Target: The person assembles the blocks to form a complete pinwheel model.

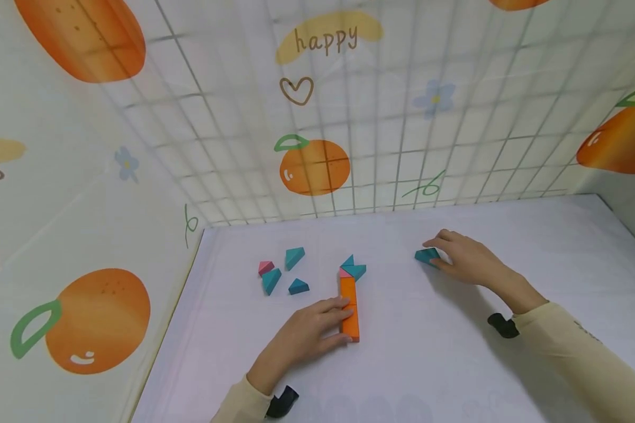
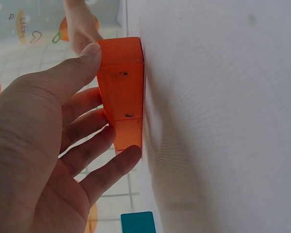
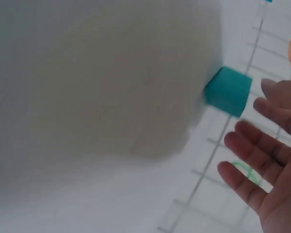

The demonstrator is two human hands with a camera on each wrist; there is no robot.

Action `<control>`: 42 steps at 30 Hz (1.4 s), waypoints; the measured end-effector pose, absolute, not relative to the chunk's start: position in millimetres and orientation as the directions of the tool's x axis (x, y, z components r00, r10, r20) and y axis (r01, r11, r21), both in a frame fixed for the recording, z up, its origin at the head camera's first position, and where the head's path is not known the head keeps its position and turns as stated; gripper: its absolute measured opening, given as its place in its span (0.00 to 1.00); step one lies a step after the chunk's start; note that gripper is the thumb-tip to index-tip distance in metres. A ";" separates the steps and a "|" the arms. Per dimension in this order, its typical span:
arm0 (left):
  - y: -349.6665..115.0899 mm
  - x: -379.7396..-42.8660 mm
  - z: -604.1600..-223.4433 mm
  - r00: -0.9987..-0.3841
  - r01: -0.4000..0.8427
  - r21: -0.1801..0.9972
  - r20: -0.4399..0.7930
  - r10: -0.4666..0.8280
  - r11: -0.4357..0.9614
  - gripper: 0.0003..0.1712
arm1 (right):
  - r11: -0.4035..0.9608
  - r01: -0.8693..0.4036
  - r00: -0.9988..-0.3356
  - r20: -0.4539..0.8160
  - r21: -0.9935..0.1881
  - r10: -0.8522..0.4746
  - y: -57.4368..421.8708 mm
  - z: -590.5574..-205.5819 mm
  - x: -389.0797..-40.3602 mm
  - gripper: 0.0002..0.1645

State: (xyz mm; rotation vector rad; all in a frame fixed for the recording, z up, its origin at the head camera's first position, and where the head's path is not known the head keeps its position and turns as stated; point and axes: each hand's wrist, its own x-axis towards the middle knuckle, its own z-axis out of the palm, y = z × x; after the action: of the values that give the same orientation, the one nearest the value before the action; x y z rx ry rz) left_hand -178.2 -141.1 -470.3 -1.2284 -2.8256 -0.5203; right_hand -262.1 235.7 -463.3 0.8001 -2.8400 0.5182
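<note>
Two orange blocks (image 1: 349,327) lie end to end in a column on the white table. My left hand (image 1: 307,332) rests against their left side, fingers spread and fairly straight, thumb (image 2: 91,51) at the near end. At the column's far end sit a small pink triangle block (image 1: 344,273) and two teal blocks (image 1: 357,271). To the right, my right hand (image 1: 471,259) is at a separate teal block (image 1: 426,255), thumb and fingers either side of it. In the right wrist view, loosely extended fingers show a gap to that teal block (image 3: 230,92).
Left of the column lie several loose blocks: a pink one (image 1: 266,267), a teal one (image 1: 294,257), another teal one (image 1: 271,281) and a darker teal triangle (image 1: 298,286). A patterned sheet (image 1: 381,141) with oranges and grid lines rises behind the table.
</note>
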 end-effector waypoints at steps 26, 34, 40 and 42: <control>-142.0 -178.5 -471.4 -0.692 0.713 0.292 0.141 0.708 0.638 0.29 | 0.775 -0.500 -0.859 0.105 -0.387 -0.501 223.5 -471.7 -271.6 0.24; -141.6 -178.8 -471.5 -0.689 0.717 0.286 0.147 0.710 0.636 0.30 | 0.765 -0.528 -0.843 0.118 -0.370 -0.525 209.3 -471.5 -272.7 0.27; -141.6 -179.2 -470.4 -0.690 0.714 0.290 0.140 0.710 0.637 0.30 | 0.770 -0.531 -0.845 0.156 -0.353 -0.512 205.0 -471.1 -272.5 0.26; -141.8 -179.2 -470.2 -0.692 0.712 0.291 0.136 0.709 0.639 0.30 | 0.763 -0.540 -0.840 0.178 -0.356 -0.512 204.8 -471.1 -272.5 0.25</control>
State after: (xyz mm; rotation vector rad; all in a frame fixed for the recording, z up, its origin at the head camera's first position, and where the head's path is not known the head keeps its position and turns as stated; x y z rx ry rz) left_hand -179.2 -141.8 -470.2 -1.2302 -2.8358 -0.5101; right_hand -272.5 204.8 -471.1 0.8617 -2.8833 0.6151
